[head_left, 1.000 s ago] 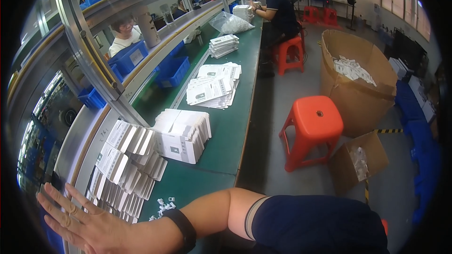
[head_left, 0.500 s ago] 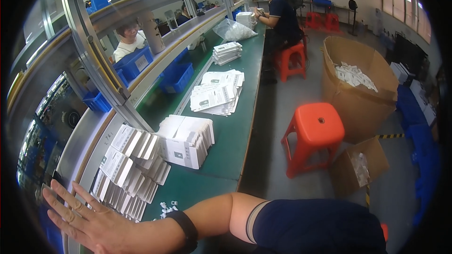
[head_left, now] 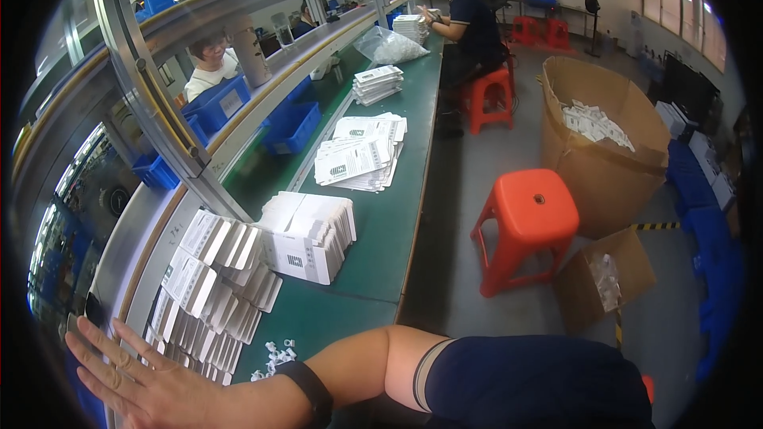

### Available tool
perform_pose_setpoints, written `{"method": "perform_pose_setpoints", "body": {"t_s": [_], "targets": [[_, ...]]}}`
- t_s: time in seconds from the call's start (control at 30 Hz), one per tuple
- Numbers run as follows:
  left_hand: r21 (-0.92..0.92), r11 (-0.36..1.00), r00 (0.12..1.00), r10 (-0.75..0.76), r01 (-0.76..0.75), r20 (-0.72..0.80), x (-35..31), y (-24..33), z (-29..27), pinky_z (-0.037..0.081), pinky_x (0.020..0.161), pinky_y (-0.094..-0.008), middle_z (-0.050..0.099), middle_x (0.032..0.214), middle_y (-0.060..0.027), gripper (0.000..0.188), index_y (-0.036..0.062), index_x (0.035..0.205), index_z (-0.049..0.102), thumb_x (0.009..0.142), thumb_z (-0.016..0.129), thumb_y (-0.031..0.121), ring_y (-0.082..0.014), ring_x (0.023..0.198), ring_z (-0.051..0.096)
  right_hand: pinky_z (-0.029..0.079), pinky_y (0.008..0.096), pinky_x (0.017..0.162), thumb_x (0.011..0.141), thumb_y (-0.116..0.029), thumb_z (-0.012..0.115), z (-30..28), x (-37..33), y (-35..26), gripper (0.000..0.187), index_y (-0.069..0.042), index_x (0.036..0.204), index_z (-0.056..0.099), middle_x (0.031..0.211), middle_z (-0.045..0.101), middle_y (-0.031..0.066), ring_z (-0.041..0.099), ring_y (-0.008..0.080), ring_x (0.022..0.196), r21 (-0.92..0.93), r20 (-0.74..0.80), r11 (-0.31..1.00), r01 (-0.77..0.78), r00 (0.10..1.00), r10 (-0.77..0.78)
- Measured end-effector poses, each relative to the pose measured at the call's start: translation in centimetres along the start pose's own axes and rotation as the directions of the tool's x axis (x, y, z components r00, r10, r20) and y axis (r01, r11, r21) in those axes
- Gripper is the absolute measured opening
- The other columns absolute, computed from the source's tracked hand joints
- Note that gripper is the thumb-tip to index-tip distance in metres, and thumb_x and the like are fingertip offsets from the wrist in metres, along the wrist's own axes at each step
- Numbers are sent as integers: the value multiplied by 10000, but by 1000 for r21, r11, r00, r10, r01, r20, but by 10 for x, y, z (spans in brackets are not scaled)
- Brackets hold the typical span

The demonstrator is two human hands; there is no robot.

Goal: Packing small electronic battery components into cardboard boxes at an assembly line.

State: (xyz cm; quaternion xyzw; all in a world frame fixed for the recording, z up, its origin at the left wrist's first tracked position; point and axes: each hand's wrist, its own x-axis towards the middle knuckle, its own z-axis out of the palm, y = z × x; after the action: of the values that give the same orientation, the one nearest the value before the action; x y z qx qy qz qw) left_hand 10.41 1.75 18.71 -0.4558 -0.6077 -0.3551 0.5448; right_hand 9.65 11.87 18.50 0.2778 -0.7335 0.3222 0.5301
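My right hand [head_left: 151, 388] reaches across the bench from the lower right, wearing a dark wristband [head_left: 308, 388]. It is open, back of the hand showing, fingers spread toward the shelf frame, nothing in it. Just beyond it lean several rows of white folded cartons [head_left: 208, 290], fanned out in steps. Whether the fingers touch anything I cannot tell. Several small white plastic pieces [head_left: 274, 359] lie loose beside my wrist. Farther along stands a tight block of white cartons [head_left: 306, 242]. My left hand is out of view.
Flat cartons [head_left: 358, 159], a shorter stack [head_left: 377, 83] and a clear bag [head_left: 391, 46] line the green bench [head_left: 342, 314]. Blue bins [head_left: 292, 131] sit by the shelf. A red stool [head_left: 534, 206] and large cardboard box [head_left: 588, 182] stand right; a co-worker [head_left: 465, 19] sits beyond.
The view has shifted slightly, moving most things a little left. My right hand stays open and spread. The co-worker's hands have risen above the far stack.
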Motion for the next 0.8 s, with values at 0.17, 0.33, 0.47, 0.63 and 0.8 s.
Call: {"method": "perform_pose_setpoints", "body": {"t_s": [0.17, 0.33, 0.47, 0.63, 0.8], "targets": [[68, 997, 998, -47, 44, 39, -6, 8, -1, 506, 755, -336, 585, 1133, -155, 271, 3, 1125, 666, 944, 654, 204, -266, 1008, 601, 87, 660, 1142, 998, -363, 342, 4, -6, 9, 604, -41, 1507, 290, 1580, 195, 257, 121, 456, 1468, -15, -27, 1000, 21, 999, -22], [-382, 911, 986, -167, 158, 11, -12, -14, 0, 489, 817, -329, 575, 1194, -146, 515, -16, 1377, 446, 935, 654, 148, -238, 1042, 583, 163, 573, 1158, 936, -317, 411, 8, -3, -6, 626, -149, 1528, 295, 1611, 165, 197, 182, 403, 1475, -266, 23, 963, -41, 999, 49], [-676, 636, 887, -459, 373, 59, -5, -13, -1, 447, 997, -361, 530, 1300, -192, 668, -19, 1468, 308, 899, 648, 67, -280, 1178, 540, 179, 560, 1158, 940, -308, 386, 7, -5, -6, 606, -211, 1533, 303, 1590, 215, 214, 222, 393, 1463, -355, -21, 935, 12, 1000, -21], [-722, 461, 824, -497, 515, 270, -7, -23, -5, 386, 1083, -414, 387, 1480, -247, 633, -48, 1474, 282, 906, 549, 39, -338, 1315, 450, 136, 648, 1133, 994, -349, 346, 17, -10, 7, 566, -280, 1548, 258, 1577, 219, 248, 202, 442, 1452, -411, 63, 908, 84, 996, -64], [-647, 492, 778, -569, 582, 267, -3, -17, 3, 356, 1108, -446, 354, 1508, -258, 640, -63, 1454, 303, 859, 498, 66, -383, 1319, 442, 93, 606, 1178, 902, -280, 457, 32, -5, 15, 651, -126, 1516, 305, 1571, 190, 281, 144, 457, 1471, -129, 208, 991, -38, 976, 65]]}}
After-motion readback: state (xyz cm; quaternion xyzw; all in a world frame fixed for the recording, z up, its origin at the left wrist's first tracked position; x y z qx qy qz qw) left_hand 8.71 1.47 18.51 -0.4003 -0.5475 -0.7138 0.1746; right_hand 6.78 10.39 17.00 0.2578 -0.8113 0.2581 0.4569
